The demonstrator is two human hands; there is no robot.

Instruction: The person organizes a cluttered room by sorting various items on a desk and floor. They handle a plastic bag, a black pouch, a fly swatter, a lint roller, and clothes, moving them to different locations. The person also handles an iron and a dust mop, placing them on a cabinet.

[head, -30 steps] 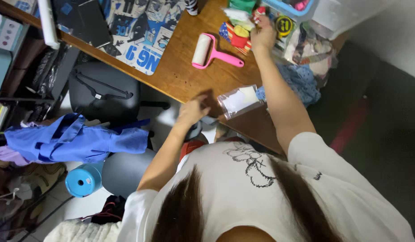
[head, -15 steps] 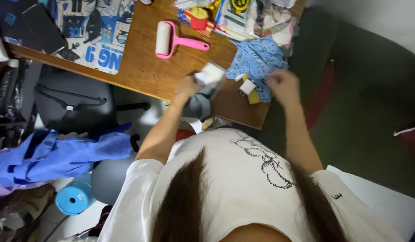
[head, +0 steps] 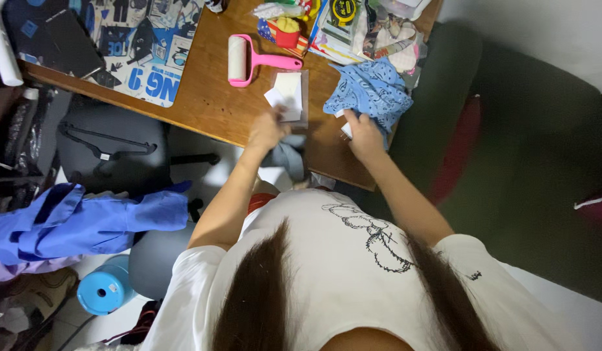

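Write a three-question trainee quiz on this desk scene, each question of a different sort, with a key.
1. True or false: the pink lint roller lies on the wooden desk, untouched by either hand.
2. Which thing does the right hand touch? A) the blue patterned cloth B) the black clothes hanger C) the blue round container
3. Fill in: the left hand is at the clear packet with a ____ card inside.

Key: 1 true; 2 A; 3 white.

wooden desk (head: 210,107) | dark chair (head: 112,146) | white wall (head: 548,32)
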